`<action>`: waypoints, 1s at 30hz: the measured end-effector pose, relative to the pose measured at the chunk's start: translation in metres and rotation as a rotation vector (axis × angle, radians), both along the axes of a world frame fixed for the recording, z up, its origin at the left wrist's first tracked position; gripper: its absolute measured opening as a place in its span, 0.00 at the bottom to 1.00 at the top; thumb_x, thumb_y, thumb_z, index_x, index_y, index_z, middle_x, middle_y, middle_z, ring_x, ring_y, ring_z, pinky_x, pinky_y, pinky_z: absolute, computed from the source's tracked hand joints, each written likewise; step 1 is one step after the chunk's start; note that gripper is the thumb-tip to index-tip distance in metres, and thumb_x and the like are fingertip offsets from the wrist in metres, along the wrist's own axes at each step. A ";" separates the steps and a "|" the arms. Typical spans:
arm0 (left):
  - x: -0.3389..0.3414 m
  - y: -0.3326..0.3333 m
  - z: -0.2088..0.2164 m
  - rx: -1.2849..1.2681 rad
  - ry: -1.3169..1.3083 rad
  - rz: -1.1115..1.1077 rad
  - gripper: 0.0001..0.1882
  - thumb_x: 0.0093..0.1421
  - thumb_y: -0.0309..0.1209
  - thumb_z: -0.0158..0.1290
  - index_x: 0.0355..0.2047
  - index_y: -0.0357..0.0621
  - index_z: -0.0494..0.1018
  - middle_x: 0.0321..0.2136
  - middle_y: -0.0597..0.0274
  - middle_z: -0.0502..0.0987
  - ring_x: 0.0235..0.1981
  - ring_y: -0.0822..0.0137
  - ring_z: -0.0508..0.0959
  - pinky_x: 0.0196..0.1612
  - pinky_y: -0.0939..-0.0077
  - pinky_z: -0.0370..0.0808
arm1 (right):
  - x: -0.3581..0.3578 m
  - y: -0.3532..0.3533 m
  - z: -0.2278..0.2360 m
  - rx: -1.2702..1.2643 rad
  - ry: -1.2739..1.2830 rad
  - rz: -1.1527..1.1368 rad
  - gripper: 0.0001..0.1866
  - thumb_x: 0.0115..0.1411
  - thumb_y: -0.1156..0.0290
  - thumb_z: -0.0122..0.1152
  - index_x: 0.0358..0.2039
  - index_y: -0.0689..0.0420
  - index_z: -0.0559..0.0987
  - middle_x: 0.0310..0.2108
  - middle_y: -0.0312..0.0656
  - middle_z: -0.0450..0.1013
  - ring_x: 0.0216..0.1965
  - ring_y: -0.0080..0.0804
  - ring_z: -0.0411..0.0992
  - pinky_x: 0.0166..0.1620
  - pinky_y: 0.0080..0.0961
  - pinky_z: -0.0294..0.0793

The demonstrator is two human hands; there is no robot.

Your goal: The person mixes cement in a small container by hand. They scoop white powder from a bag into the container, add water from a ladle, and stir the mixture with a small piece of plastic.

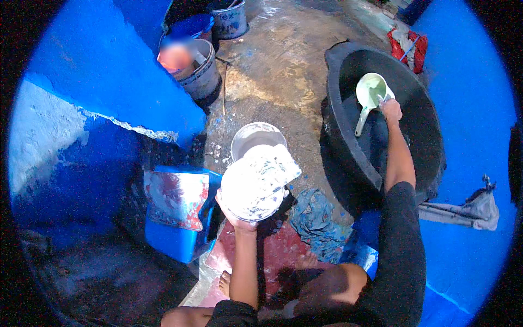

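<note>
— Nearest me, what's the left hand (pixel 235 213) doing?
— I see it clamped under a paint-smeared white bucket (pixel 254 184), tilted so its mouth faces the tub.
— And the right?
— My right hand (pixel 390 109) is closed around a pale green ladle (pixel 370 94), just above it inside the black tub (pixel 348 158), reaching to scoop.

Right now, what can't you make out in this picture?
Head view:
- Inside the white bucket: its tilted underside faces the camera.
- Left hand fingers: behind the bucket.
- Black tub bottom: too dark.
- Grey bucket contents: blurred patch.
- Right hand grip on scoop: too small.
</note>
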State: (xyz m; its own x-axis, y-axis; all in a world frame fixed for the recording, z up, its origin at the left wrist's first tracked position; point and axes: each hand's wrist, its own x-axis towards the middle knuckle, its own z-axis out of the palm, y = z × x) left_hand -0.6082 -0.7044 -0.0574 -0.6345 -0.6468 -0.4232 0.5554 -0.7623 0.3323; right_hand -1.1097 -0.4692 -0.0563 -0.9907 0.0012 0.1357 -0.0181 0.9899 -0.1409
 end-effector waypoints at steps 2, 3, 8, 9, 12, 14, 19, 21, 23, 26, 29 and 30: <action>-0.003 0.000 -0.003 0.030 0.028 -0.002 0.38 0.61 0.59 0.27 0.60 0.43 0.57 0.59 0.54 0.61 0.57 0.51 0.63 0.59 0.53 0.61 | -0.006 0.002 -0.001 0.014 0.006 0.002 0.31 0.52 0.40 0.54 0.40 0.57 0.78 0.39 0.52 0.75 0.43 0.50 0.73 0.44 0.43 0.71; -0.003 0.000 -0.005 0.044 0.041 0.004 0.38 0.61 0.59 0.27 0.60 0.43 0.57 0.59 0.54 0.61 0.57 0.51 0.63 0.59 0.53 0.62 | -0.007 0.004 -0.002 0.004 0.016 0.022 0.31 0.52 0.40 0.55 0.40 0.57 0.78 0.39 0.51 0.75 0.43 0.50 0.73 0.44 0.43 0.72; -0.007 0.007 -0.017 0.056 0.464 -0.064 0.37 0.62 0.58 0.27 0.61 0.43 0.56 0.58 0.53 0.62 0.57 0.51 0.64 0.59 0.53 0.61 | -0.007 0.005 0.009 0.020 0.265 0.242 0.18 0.58 0.54 0.50 0.34 0.56 0.79 0.34 0.54 0.74 0.39 0.51 0.73 0.41 0.46 0.71; -0.008 0.009 -0.019 0.053 0.429 -0.072 0.37 0.62 0.58 0.27 0.61 0.43 0.56 0.58 0.53 0.62 0.57 0.51 0.64 0.59 0.53 0.61 | -0.008 0.004 0.015 0.099 0.275 0.311 0.15 0.58 0.58 0.49 0.33 0.55 0.79 0.32 0.53 0.75 0.37 0.51 0.74 0.40 0.45 0.72; -0.010 0.015 -0.018 0.040 0.367 -0.086 0.37 0.62 0.57 0.27 0.60 0.42 0.56 0.58 0.52 0.62 0.57 0.50 0.65 0.59 0.53 0.62 | -0.010 0.003 0.033 0.330 0.262 0.522 0.10 0.57 0.70 0.46 0.30 0.55 0.78 0.27 0.51 0.75 0.31 0.50 0.75 0.34 0.43 0.74; -0.011 0.019 -0.016 0.072 0.531 -0.121 0.37 0.62 0.57 0.27 0.60 0.41 0.56 0.58 0.52 0.62 0.56 0.50 0.65 0.58 0.53 0.62 | -0.005 0.003 0.041 0.395 0.346 0.641 0.10 0.56 0.72 0.46 0.28 0.56 0.77 0.25 0.50 0.75 0.28 0.49 0.75 0.30 0.42 0.74; -0.014 0.025 -0.007 0.070 0.338 -0.118 0.34 0.62 0.54 0.30 0.59 0.41 0.59 0.55 0.53 0.66 0.54 0.53 0.68 0.57 0.56 0.64 | 0.021 -0.006 0.065 0.420 0.414 0.765 0.10 0.57 0.72 0.46 0.32 0.56 0.78 0.26 0.49 0.75 0.29 0.48 0.75 0.32 0.41 0.73; -0.013 0.027 -0.004 0.048 0.327 -0.122 0.34 0.62 0.54 0.30 0.58 0.41 0.60 0.55 0.53 0.67 0.53 0.53 0.68 0.56 0.56 0.65 | 0.031 -0.012 0.076 0.363 0.415 0.740 0.11 0.58 0.70 0.46 0.34 0.55 0.78 0.28 0.49 0.75 0.31 0.48 0.75 0.33 0.41 0.73; -0.011 0.029 -0.003 0.029 0.365 -0.136 0.33 0.62 0.54 0.31 0.58 0.41 0.60 0.54 0.54 0.67 0.53 0.54 0.69 0.56 0.57 0.65 | 0.036 -0.014 0.090 0.327 0.381 0.654 0.11 0.59 0.66 0.46 0.36 0.54 0.76 0.30 0.49 0.75 0.33 0.49 0.75 0.34 0.41 0.74; -0.008 0.029 -0.001 0.079 0.300 -0.145 0.33 0.62 0.53 0.31 0.58 0.41 0.60 0.54 0.54 0.67 0.53 0.54 0.69 0.56 0.57 0.66 | 0.034 -0.011 0.111 0.092 0.449 0.571 0.13 0.56 0.65 0.53 0.39 0.56 0.78 0.33 0.55 0.74 0.37 0.53 0.73 0.38 0.44 0.71; -0.011 0.027 0.003 0.083 0.384 -0.177 0.34 0.62 0.53 0.32 0.59 0.41 0.58 0.56 0.51 0.65 0.54 0.50 0.67 0.57 0.54 0.64 | 0.020 -0.004 0.141 -0.061 0.440 0.545 0.14 0.57 0.61 0.54 0.36 0.58 0.79 0.31 0.55 0.75 0.36 0.51 0.74 0.39 0.41 0.71; -0.013 0.026 0.005 0.098 0.399 -0.190 0.34 0.62 0.54 0.32 0.59 0.41 0.57 0.56 0.49 0.64 0.55 0.49 0.66 0.57 0.52 0.64 | 0.018 -0.003 0.150 -0.078 0.425 0.523 0.15 0.58 0.60 0.54 0.35 0.59 0.79 0.29 0.54 0.75 0.34 0.49 0.75 0.38 0.39 0.71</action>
State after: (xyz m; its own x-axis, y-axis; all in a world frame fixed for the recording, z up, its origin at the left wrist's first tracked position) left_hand -0.6211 -0.6785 -0.0524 -0.8639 -0.4724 -0.1747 0.4729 -0.8801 0.0417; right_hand -1.0914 -0.4726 0.0934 -0.7240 -0.4384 0.5326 -0.5616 0.8229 -0.0861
